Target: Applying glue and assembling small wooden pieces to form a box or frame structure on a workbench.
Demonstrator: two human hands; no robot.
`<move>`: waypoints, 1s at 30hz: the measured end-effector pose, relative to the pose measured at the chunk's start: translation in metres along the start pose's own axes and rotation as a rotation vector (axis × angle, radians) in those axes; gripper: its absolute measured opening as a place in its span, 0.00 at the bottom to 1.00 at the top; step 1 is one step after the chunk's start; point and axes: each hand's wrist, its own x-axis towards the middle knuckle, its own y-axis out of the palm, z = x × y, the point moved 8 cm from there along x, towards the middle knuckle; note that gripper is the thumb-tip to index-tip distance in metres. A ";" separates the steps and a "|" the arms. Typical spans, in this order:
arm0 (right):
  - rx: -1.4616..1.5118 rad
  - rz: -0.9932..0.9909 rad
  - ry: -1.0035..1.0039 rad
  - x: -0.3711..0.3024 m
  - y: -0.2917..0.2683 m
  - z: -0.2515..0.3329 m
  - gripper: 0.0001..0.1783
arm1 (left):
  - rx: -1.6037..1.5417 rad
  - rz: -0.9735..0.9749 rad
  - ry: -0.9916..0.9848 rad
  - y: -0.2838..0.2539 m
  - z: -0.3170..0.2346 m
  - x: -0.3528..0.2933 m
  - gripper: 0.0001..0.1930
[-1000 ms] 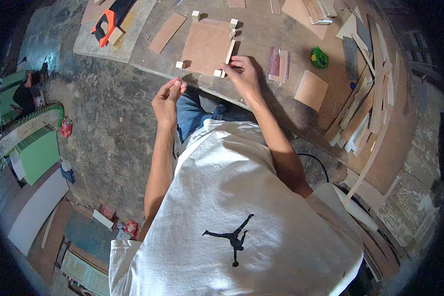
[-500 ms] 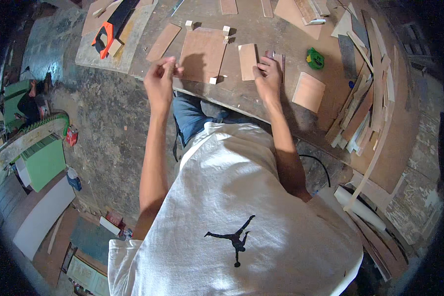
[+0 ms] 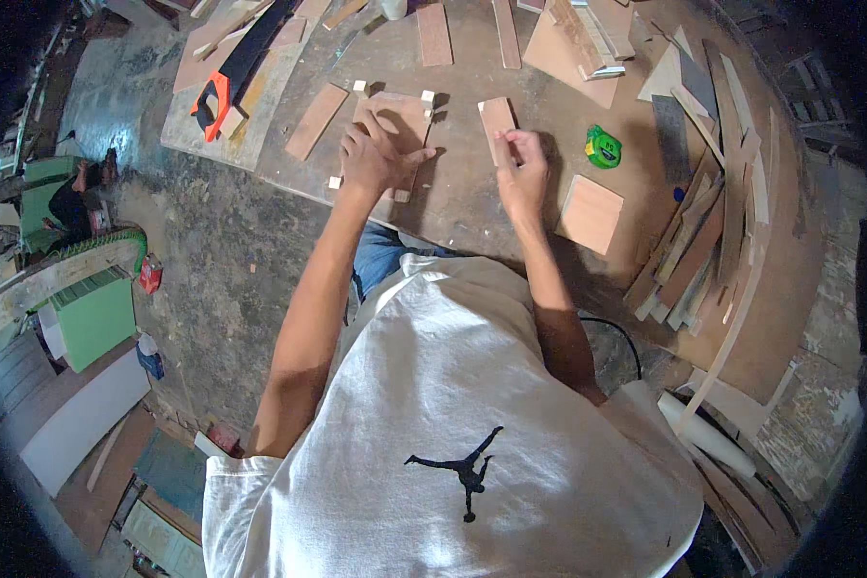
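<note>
The left hand [image 3: 374,164] lies palm down over the square panel [image 3: 409,118], its fingers spread well apart and clamped on nothing. The right hand [image 3: 523,183] has thumb and fingertips drawn close at the near end of a flat wooden strip [image 3: 496,116]; from overhead, I cannot say whether they pinch it or merely rest there. The change is plain: a second ago the right hand was at the panel's near right corner and the left hung off the panel's edge; now the left covers the panel, and the right is over at the strip, apart from it. For the work, I judge this means the panel is being steadied or checked while the strip stays loose, unjoined. Around the left hand, small pale blocks stand near the panel's corners: one [image 3: 360,87] toward 11 o'clock, one [image 3: 427,98] at 1, one [image 3: 401,196] at 5, one [image 3: 334,182] at 8. A narrow board [image 3: 316,122] lies at 10, with an orange-handled saw [image 3: 212,104] beyond. From the right hand, a green tape measure [image 3: 603,146] sits at 2, a smaller square board [image 3: 591,214] at 4, and piled offcuts [image 3: 708,202] farther out at 3.
</note>
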 end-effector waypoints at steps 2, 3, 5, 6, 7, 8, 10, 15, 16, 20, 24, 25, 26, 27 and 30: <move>-0.015 0.041 0.047 -0.003 0.004 -0.007 0.13 | 0.052 0.029 -0.055 0.002 -0.001 0.003 0.65; -0.035 0.083 0.096 -0.007 0.007 -0.011 0.12 | 0.059 0.032 -0.059 0.003 -0.002 0.002 0.65; 0.002 0.083 0.118 -0.009 0.007 -0.012 0.12 | 0.103 0.001 -0.044 0.002 -0.004 0.002 0.66; 0.012 0.118 0.113 -0.009 0.010 -0.012 0.11 | 0.109 0.005 -0.049 0.004 -0.001 0.002 0.66; 0.023 0.152 0.108 -0.010 0.013 -0.012 0.10 | 0.111 0.001 -0.065 0.006 0.002 0.002 0.66; 0.026 0.157 0.115 -0.010 0.014 -0.012 0.10 | 0.113 -0.003 -0.081 0.007 0.006 0.003 0.66; -0.034 0.292 0.184 -0.012 0.022 -0.020 0.08 | 0.147 0.015 -0.100 0.004 0.002 0.005 0.67; 0.168 0.352 0.285 -0.023 0.042 -0.033 0.09 | 0.134 0.005 -0.091 0.003 0.006 0.001 0.67; 0.173 0.381 0.310 -0.026 0.046 -0.033 0.09 | 0.092 0.029 -0.072 0.004 0.009 0.002 0.68; 0.241 0.529 0.333 -0.036 0.064 -0.040 0.14 | 0.013 0.130 -0.052 -0.006 0.000 0.002 0.69; 0.340 0.607 0.485 -0.049 0.086 -0.027 0.21 | -0.071 0.132 -0.018 -0.016 0.014 0.008 0.68; 0.338 0.608 0.482 -0.048 0.089 -0.026 0.21 | -0.132 0.182 -0.022 -0.016 0.016 0.010 0.67; 0.290 0.681 0.462 -0.049 0.096 -0.024 0.21 | -0.194 0.232 -0.025 -0.016 0.018 0.012 0.66; 0.241 0.757 0.440 -0.050 0.104 -0.016 0.22 | -0.197 0.228 -0.026 -0.019 0.022 0.014 0.66; 0.380 0.763 0.463 -0.053 0.113 0.005 0.23 | -0.396 0.321 -0.003 -0.017 0.029 0.018 0.64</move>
